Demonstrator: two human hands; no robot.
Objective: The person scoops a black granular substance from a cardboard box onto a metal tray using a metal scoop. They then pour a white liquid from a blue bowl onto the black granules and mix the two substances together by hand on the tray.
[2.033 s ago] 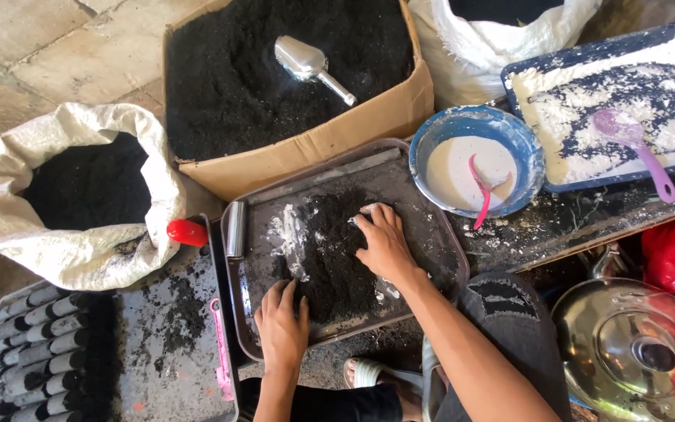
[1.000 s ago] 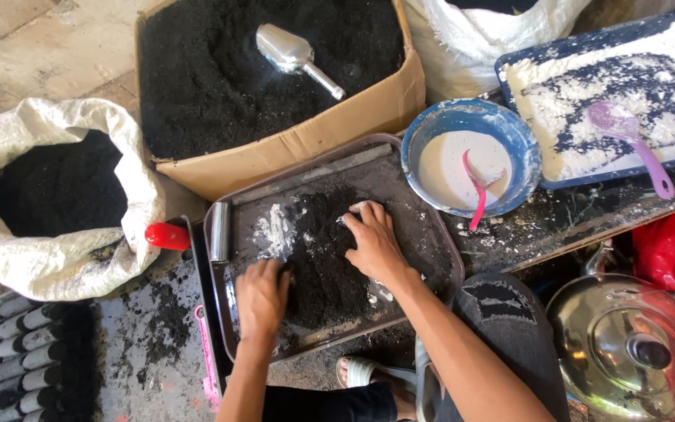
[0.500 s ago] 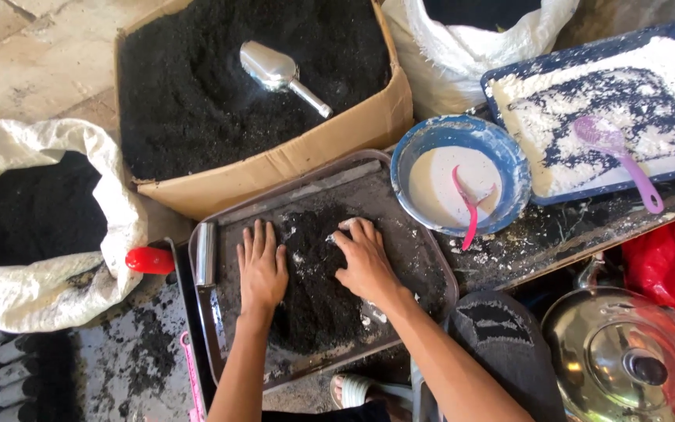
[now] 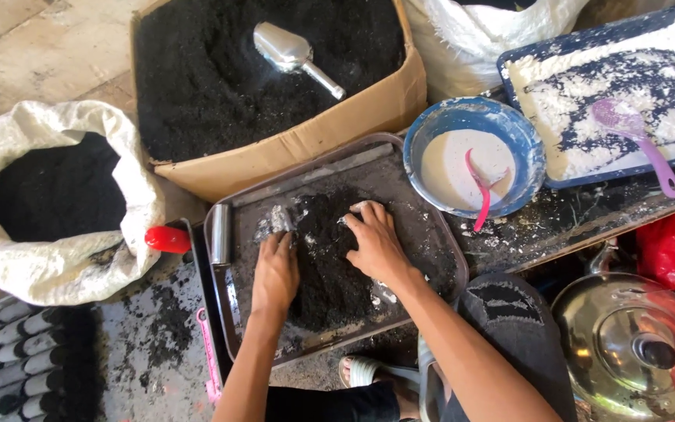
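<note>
Powder [image 4: 330,266], black and crumbly (white streaks near my left fingertips), lies heaped between my hands. Left hand [image 4: 275,273] and right hand [image 4: 375,244] press flat, fingers spread, grasping nothing.

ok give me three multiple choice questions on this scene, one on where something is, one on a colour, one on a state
1. Where does the metal scoop lie?
A. in the cardboard box on the black powder
B. in the blue bowl
C. on the kettle

2. What colour is the spoon in the blue bowl?
A. green
B. pink
C. black

3. How are the left hand and right hand placed?
A. both lifted clear of the tray
B. one holding the scoop
C. both pressed palm down on the dark pile in the tray

Answers: 1 A, the scoop rests on the powder inside the box. 2 B, the handle is pink against the white paste. 3 C, both palms lie on the pile.
</note>
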